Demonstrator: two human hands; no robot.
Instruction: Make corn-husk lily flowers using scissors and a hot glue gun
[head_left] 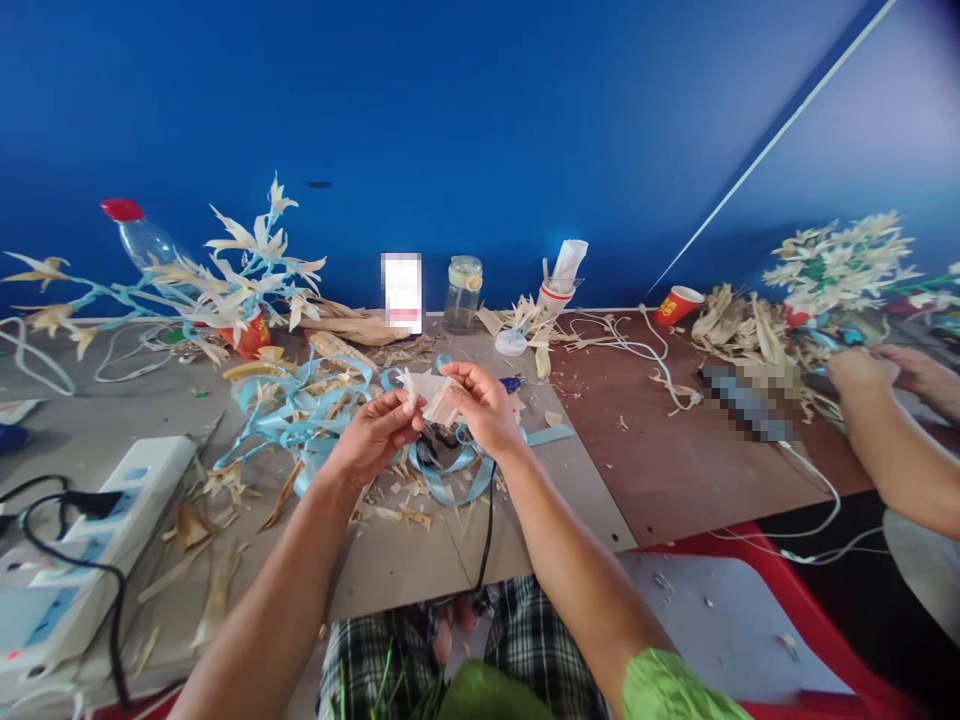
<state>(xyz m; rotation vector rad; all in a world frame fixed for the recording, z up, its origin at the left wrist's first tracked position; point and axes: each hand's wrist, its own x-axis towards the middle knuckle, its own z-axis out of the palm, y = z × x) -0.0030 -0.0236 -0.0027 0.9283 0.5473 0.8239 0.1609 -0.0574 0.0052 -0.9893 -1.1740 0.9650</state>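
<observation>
My left hand [381,428] pinches a small pale bundle of corn husk [409,388] between thumb and fingers. Close beside it, my right hand [484,402] grips a wider, thin piece of corn husk [442,400] that reaches across to the bundle. Both hands are raised a little over the table [420,575]. Light blue ribbon [330,385] lies tangled to the left of my hands, and loops of it show beneath them. Husk scraps [409,515] are scattered below my hands. A dark object under my fingers is partly hidden.
Branches with husk flowers [247,260] stand at the left. A white power strip [112,540] with black cables lies at the near left. Along the wall are a glass bottle [463,300] and a red cup [677,305]. At the right another person's hands [870,372] work near a phone [750,402].
</observation>
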